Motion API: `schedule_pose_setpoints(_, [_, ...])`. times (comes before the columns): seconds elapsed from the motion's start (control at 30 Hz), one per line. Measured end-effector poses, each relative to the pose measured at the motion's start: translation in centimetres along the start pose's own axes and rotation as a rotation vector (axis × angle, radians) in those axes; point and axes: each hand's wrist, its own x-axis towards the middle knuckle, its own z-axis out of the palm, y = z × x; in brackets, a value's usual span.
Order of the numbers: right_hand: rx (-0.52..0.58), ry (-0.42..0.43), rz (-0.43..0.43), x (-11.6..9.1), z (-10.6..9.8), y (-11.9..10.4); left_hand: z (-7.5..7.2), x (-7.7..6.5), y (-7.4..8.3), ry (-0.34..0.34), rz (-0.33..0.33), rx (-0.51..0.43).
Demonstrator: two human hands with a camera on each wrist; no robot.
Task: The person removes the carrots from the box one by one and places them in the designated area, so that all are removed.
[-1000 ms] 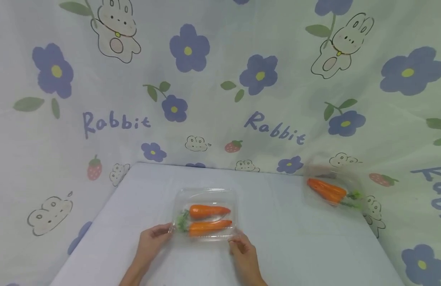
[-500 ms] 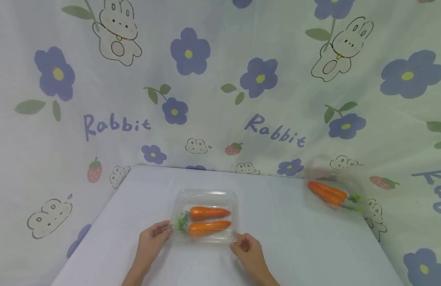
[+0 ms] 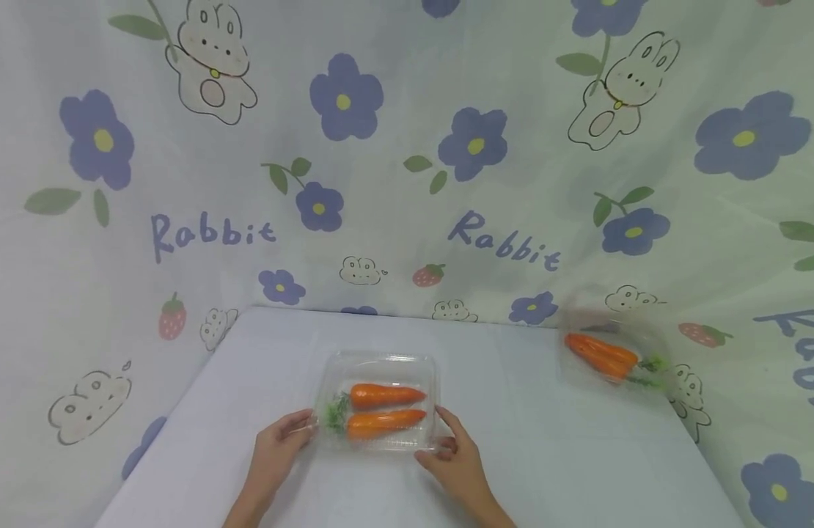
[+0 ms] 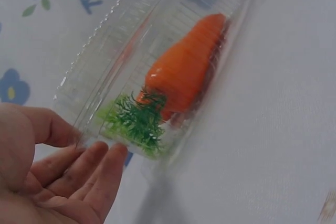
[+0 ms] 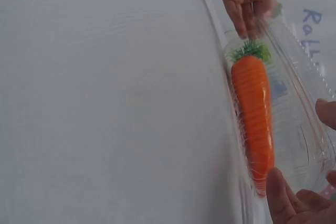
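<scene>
A: Where did the principal object lie?

B: The clear container (image 3: 383, 356) lay at about 6 o'clock from the centre of the head view, between the two hands, above the near half of the white table (image 3: 545, 455).

A: What did it contain?

B: Two orange carrots, set side by side. The far carrot (image 3: 387, 395) lay on the 12 o'clock side and the near carrot (image 3: 386, 423) on the 6 o'clock side. Their narrow tips were directed towards 3 o'clock; the green tops (image 3: 335, 414) filled the 9 o'clock end.

A: How was the left hand (image 3: 275, 444) disposed?

B: It stood at 8 o'clock of the container, thumb and fingers clamped together on the corner edge, close to the green tops.

A: And the right hand (image 3: 461, 458)?

B: It stood at 4 o'clock. Thumb and forefinger were spread apart about that corner, the thumb towards 5 o'clock, the forefinger along the 3 o'clock side. Its other fingers were partly hidden, so whether the hand gripped the plastic could not be told.

A: What else was present?

B: A second container (image 3: 618, 323), well apart between 2 and 3 o'clock, held further carrots (image 3: 601, 356), their tips towards 10 o'clock. A patterned cloth (image 3: 394, 198) with violet flowers and rabbits hung beyond the table's 12 o'clock edge.
</scene>
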Motion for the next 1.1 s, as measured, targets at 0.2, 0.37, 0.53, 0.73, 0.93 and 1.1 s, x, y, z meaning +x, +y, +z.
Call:
schedule_pose_setpoints(0.2, [-0.071,0.037,0.017,0.2,0.3,0.0,0.2,0.0,-0.5,-0.004,0.004,-0.021])
schedule_pose_setpoints(0.37, [-0.080,0.064,0.026,0.3,0.5,-0.1,0.3,-0.1,-0.9,-0.011,0.017,-0.059])
schedule_pose_setpoints(0.53, [-0.074,0.045,-0.017,0.7,0.5,0.0,0.2,-0.2,-1.0,-0.048,0.016,-0.105])
schedule_pose_setpoints(0.73, [-0.110,0.038,-0.021,0.9,0.8,-0.3,-0.2,-0.3,-1.3,-0.127,0.062,-0.138])
schedule_pose_setpoints(0.93, [-0.198,0.024,-0.039,1.2,0.9,-0.5,-0.2,-0.1,-1.6,-0.173,0.088,-0.127])
schedule_pose_setpoints(1.1, [-0.235,0.005,-0.077,1.4,0.7,-0.7,0.1,-0.2,-1.7,-0.175,0.067,-0.205])
